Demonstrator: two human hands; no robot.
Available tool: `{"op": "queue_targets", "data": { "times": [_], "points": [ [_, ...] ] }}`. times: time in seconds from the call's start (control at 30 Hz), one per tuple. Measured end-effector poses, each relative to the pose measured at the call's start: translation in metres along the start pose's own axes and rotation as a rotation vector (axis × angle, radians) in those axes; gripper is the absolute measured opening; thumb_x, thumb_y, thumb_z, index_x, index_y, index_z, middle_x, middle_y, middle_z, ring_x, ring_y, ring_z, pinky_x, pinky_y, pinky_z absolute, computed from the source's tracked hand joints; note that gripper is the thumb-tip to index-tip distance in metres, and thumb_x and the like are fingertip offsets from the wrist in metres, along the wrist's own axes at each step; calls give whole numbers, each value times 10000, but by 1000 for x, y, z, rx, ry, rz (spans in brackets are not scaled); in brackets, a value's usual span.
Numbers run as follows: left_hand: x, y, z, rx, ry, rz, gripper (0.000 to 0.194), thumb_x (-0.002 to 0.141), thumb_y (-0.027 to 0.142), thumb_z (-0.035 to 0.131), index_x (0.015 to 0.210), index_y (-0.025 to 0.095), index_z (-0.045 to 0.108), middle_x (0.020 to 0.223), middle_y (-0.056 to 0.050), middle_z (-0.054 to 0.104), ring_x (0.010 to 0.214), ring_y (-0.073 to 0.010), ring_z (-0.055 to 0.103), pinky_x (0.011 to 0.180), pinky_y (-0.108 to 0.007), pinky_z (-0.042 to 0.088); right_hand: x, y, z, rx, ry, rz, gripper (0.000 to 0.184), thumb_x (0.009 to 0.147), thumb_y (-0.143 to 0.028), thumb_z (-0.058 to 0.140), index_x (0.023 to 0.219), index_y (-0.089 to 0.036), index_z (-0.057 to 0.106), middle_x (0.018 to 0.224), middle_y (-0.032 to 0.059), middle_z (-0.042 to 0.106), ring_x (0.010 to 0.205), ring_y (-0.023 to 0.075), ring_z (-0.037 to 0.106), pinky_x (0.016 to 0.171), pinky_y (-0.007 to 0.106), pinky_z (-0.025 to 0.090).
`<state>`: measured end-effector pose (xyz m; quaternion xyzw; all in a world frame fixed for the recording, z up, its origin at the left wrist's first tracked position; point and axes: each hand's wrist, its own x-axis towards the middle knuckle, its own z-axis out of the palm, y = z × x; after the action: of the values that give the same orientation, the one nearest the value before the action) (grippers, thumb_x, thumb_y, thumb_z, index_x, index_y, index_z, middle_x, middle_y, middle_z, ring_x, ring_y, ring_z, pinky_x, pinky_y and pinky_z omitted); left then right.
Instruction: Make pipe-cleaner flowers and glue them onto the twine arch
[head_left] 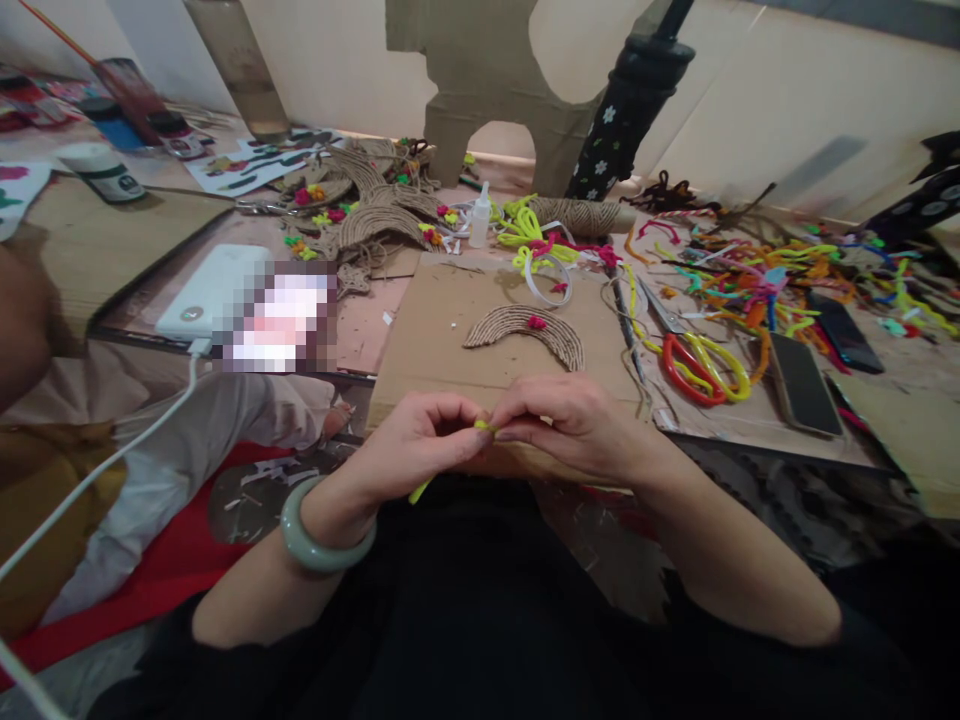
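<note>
Between the fingertips of my two hands, close to my body at the cardboard's front edge, is a piece of yellow cord (421,491). My left hand (431,440) pinches it, and its loose tail hangs out below that palm. The thumb and forefinger of my right hand (574,425) close on the same small bunched part, which the fingers mostly hide. Just beyond my hands, an arch of coiled brown twine (525,325) lies on the cardboard sheet (427,345), with a small pink knotted flower (537,322) on it. A white ring of tape (548,280) lies behind the arch.
Scissors (701,365) with red and yellow handles lie at right, near a phone (804,385) and many coloured cord scraps (750,265). A small glue bottle (480,217) stands behind the cardboard. At left are a white power bank (214,290) and another person's leg (202,440).
</note>
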<state>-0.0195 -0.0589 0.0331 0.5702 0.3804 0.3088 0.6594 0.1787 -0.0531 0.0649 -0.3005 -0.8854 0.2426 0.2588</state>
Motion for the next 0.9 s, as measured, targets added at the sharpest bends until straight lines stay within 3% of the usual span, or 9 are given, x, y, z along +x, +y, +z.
{"op": "queue_targets", "data": {
  "times": [0.17, 0.3, 0.43, 0.53, 0.6, 0.67, 0.77, 0.9],
  "points": [
    [0, 0, -1, 67, 12, 46, 117, 753, 262, 648, 729, 153, 687, 604, -11, 640, 526, -104, 542, 491, -212, 430, -4, -1, 2, -107, 16, -12, 183, 922, -251, 523, 824, -163, 651, 738, 45, 678, 681, 137, 611, 624, 227, 432],
    [1, -2, 0, 361, 153, 278, 106, 783, 225, 612, 725, 156, 667, 635, -16, 671, 573, -122, 579, 546, -227, 458, -2, -3, 9, -191, 62, 161, 204, 914, -288, 512, 787, -173, 623, 718, 43, 648, 665, 146, 572, 603, 245, 381],
    [5, -12, 1, 780, 313, 636, 114, 812, 154, 558, 792, 180, 667, 738, -41, 716, 680, -149, 636, 651, -252, 486, 3, -3, 22, 38, 123, 418, 209, 870, -290, 518, 692, -182, 542, 593, -19, 537, 553, 104, 475, 520, 219, 327],
    [8, -17, 1, 897, 367, 764, 124, 810, 133, 543, 785, 177, 656, 743, -56, 717, 696, -163, 644, 668, -267, 490, 4, -1, 29, 366, 130, 586, 249, 857, -340, 488, 655, -198, 454, 509, -63, 433, 458, 79, 399, 444, 197, 303],
    [8, -17, 0, 799, 347, 708, 109, 799, 127, 559, 765, 172, 652, 725, -46, 713, 670, -151, 637, 646, -251, 487, 2, 0, 30, 559, 96, 624, 261, 873, -378, 458, 684, -198, 455, 515, -64, 447, 433, 72, 407, 426, 191, 334],
    [7, -14, -1, 614, 307, 553, 85, 779, 142, 586, 736, 170, 654, 679, -24, 699, 620, -133, 620, 597, -231, 475, -1, 1, 27, 557, 90, 576, 251, 893, -369, 446, 742, -182, 517, 560, -41, 511, 461, 80, 461, 454, 200, 384],
    [6, -9, -3, 326, 221, 297, 81, 756, 211, 624, 701, 163, 658, 607, -6, 656, 546, -119, 572, 523, -223, 441, -4, 2, 20, 218, 166, 327, 153, 888, -228, 486, 861, -163, 622, 713, 18, 632, 634, 115, 580, 597, 232, 454],
    [7, -9, -5, 81, 110, 144, 106, 748, 242, 641, 685, 158, 659, 594, -3, 628, 545, -107, 543, 529, -225, 422, -7, 4, 11, -76, 151, -2, 198, 917, -159, 467, 948, -149, 662, 833, 76, 682, 774, 150, 632, 673, 250, 471]
  ]
}}
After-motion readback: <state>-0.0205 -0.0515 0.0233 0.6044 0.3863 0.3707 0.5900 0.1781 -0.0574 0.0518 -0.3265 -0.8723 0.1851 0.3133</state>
